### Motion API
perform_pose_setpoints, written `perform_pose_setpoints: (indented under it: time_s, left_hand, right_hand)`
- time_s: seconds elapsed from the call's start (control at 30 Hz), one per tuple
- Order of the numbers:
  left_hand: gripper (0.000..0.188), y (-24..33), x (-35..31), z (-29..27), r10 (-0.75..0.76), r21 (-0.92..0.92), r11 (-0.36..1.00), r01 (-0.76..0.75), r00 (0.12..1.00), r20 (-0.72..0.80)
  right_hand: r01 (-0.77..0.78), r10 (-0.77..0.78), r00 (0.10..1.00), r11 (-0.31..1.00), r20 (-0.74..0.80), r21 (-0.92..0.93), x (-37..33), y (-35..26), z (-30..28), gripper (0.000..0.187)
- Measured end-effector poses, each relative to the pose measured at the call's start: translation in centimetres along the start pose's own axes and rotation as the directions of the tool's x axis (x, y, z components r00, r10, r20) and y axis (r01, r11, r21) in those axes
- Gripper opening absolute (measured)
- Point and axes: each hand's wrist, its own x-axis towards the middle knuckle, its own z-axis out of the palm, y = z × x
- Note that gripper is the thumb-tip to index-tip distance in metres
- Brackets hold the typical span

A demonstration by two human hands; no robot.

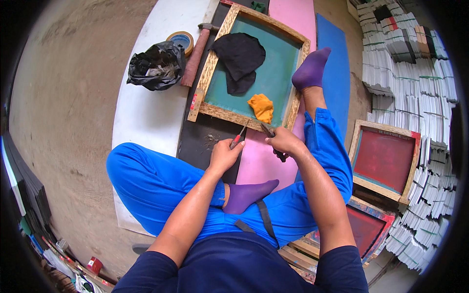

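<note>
My left hand (224,155) is closed around a screwdriver (238,136) with a red handle. Its thin tip points at the near edge of a wooden screen frame (225,114). In my right hand (287,141) is a pair of pliers (266,129), its dark jaws touching or just short of that same edge; I cannot tell which. Green mesh fills the frame, which lies flat between my legs. On the mesh rest a black cloth (242,56) and, closer to my hands, a crumpled yellow cloth (262,108).
Left of the frame are a hammer (196,56), a tape roll (181,40) and a black plastic bag (157,66). My sock-covered foot (311,68) presses against the frame's right side. Red-meshed frames (414,168) and stacked paper bundles (410,97) stand at right.
</note>
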Motion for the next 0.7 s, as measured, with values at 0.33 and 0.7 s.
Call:
perform_pose_setpoints:
  time_s: [0.33, 0.7]
  left_hand:
    - [0.052, 0.2, 0.1, 0.0, 0.014, -0.015, 1.000, -0.014, 1.000, 0.006]
    - [0.051, -0.1, 0.4, 0.9, 0.039, -0.055, 0.998, -0.039, 0.999, -0.002]
  right_hand:
    - [-0.109, 0.109, 0.994, 0.994, 0.021, -0.008, 0.3, -0.6, 0.5, 0.007]
    - [-0.182, 0.202, 0.962, 0.976, -0.182, 0.121, -0.1, -1.4, 4.3, 0.015]
